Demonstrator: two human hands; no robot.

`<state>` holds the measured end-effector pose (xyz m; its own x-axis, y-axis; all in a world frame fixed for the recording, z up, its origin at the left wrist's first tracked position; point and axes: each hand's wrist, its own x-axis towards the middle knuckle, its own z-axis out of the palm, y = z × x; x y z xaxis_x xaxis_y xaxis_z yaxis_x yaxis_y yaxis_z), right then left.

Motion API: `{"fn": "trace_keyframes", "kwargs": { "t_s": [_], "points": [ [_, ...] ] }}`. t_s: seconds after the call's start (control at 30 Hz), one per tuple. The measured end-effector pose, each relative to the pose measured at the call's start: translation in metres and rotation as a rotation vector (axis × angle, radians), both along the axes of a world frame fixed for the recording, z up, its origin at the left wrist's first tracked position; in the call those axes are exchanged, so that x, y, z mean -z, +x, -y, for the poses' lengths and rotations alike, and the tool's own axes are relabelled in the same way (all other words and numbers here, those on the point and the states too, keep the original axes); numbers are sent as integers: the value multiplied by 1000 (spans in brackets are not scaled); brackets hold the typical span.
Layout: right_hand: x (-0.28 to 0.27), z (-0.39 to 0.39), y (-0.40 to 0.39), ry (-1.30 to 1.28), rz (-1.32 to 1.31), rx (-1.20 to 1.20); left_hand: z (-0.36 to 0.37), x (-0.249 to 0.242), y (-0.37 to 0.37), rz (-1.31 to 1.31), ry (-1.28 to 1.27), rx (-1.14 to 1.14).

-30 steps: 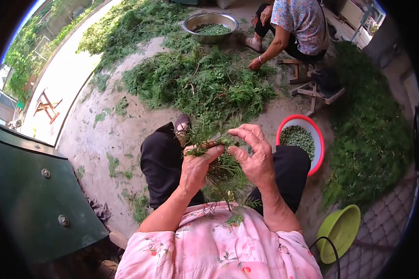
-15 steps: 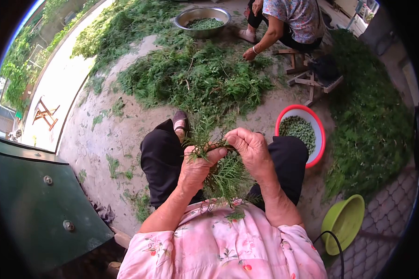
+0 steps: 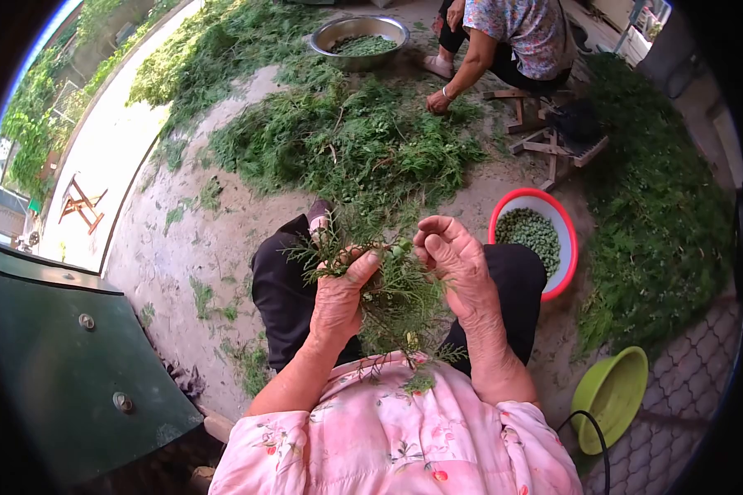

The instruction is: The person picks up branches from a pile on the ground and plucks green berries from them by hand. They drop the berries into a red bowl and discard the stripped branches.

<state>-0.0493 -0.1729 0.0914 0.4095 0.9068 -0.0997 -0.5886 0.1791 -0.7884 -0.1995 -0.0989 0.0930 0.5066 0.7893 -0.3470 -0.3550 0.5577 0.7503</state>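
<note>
My left hand (image 3: 343, 289) is closed round the stems of a leafy evergreen sprig (image 3: 400, 301), its thumb pressed on top. Flat, feathery foliage hangs below and sticks out past the fingers. A small round green cone (image 3: 401, 247) shows on the sprig between my hands. Just right of that cone is my right hand (image 3: 458, 268), raised with its fingers and thumb curled in. What lies inside those fingers, if anything, is hidden. To the right of my knee stands a white basin with a red rim (image 3: 571, 247), partly filled with green cones (image 3: 530, 235).
Cut evergreen branches (image 3: 347, 140) lie heaped ahead, with another pile (image 3: 652, 223) at right. Beyond them is a metal bowl (image 3: 359, 62) of green cones. A person (image 3: 516, 37) sits by wooden stools (image 3: 553, 148). A tilted lime-green basin (image 3: 611, 400) is at lower right.
My right hand has drawn back to the right from the stem it was pinching. My left hand has turned the sprig a little, exposing a green cone. The other person's hand moved slightly left.
</note>
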Motion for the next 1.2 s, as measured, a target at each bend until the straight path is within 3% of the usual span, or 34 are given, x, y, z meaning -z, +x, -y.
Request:
{"fn": "trace_keyframes", "kwargs": {
  "t_s": [0.27,0.43,0.53,0.6,0.67,0.83,0.9,1.0,1.1,1.2],
  "points": [
    [-10,1,-15,-109,144,-45,5,-18,3,-59,36,2],
    [-12,1,-16,-142,238,-23,1,-20,-1,-261,167,191],
    [-14,2,-16,-172,226,-69,4,-18,-2,-176,110,204],
    [-15,1,-20,-207,-64,-112,4,-20,-2,-122,56,218],
    [-14,-1,-25,-238,-146,-107,4,-26,0,21,-163,279],
    [-1,-4,-22,-258,-258,-111,5,-33,2,61,-164,281],
    [3,-3,-14,-142,-388,-99,5,-31,2,82,-111,323],
    [-11,-4,-17,-81,-258,-67,6,-32,4,-134,-128,18],
    [-7,0,-17,-6,-139,-53,5,-20,7,-113,-97,-55],
    [-8,1,-25,-68,289,-11,7,-22,11,8,-120,-55]
  ]
}}
